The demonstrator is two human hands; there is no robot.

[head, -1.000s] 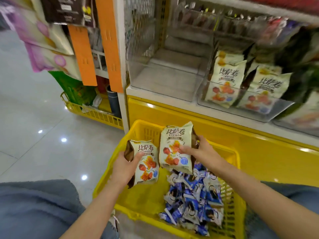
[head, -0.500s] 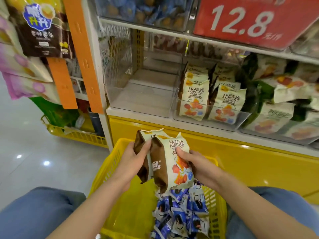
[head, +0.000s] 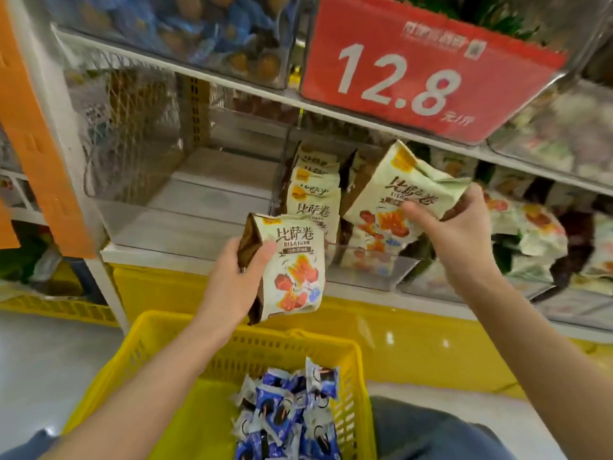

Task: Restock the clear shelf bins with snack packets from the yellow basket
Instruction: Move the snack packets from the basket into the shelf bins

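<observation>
The packet in the right hand (head: 398, 197) hangs tilted over the near right part of the half-filled clear bin (head: 378, 272), not yet inside it, and that is where trouble seems likeliest. Held by one crumpled corner, it could twist on the way down. It could then catch on the bin's front wall or knock over the packets standing in rows (head: 313, 207) just to its left. A slack pinch on the smooth wrapper could also let it fall. The right hand (head: 461, 237) grips this packet at its right edge, with the thumb lying across the printed front and the other fingers curled behind the upper right corner, so most of the packet juts out to the left of the fingers. The second packet (head: 293, 265) sits lower and nearer, in front of the shelf edge (head: 185, 257) and above the far rim of the yellow basket (head: 156, 353). The left hand (head: 229, 280) holds it by its brown left side, thumb on the front and the other fingers hidden behind it. With both hands busy, neither could steady a toppling row. To the left of the filled bin stands a second clear bin (head: 156, 224). Blue wrapped snacks (head: 292, 416) lie in the near part of the basket, and a red price sign (head: 414, 71) hangs overhead, above the bins.
</observation>
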